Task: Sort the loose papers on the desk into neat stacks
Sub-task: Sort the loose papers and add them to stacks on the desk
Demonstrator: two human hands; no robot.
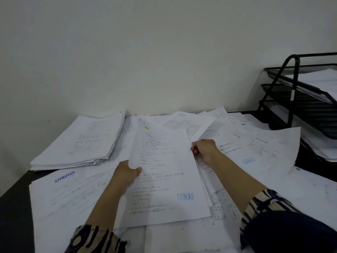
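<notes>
Black desk (pixel 12 207): a dark top is seen only at the near left corner and in a strip at the right; the rest is covered by loose papers (pixel 255 143).
Wall (pixel 145 52): a plain pale wall is met by the desk's far edge, with paper pushed right up against it.
Stack (pixel 80 141): a thick, roughly squared pile is set at the far left, near the wall.
Held sheet (pixel 164 170): a printed page stamped LUNAS is lifted at the middle, above the overlapping papers.
Left hand (pixel 127 174): the sheet's left edge is gripped, thumb on top.
Right hand (pixel 204 148): the sheet's right edge is pinched by curled fingers.
Approved sheet (pixel 63 189): a page stamped APPROVED is laid at the near left, over the desk's edge.
Letter tray (pixel 300 99): a black wire tiered tray holding paper is stood at the far right.
Open room: bare desk is left only at the left corner.
</notes>
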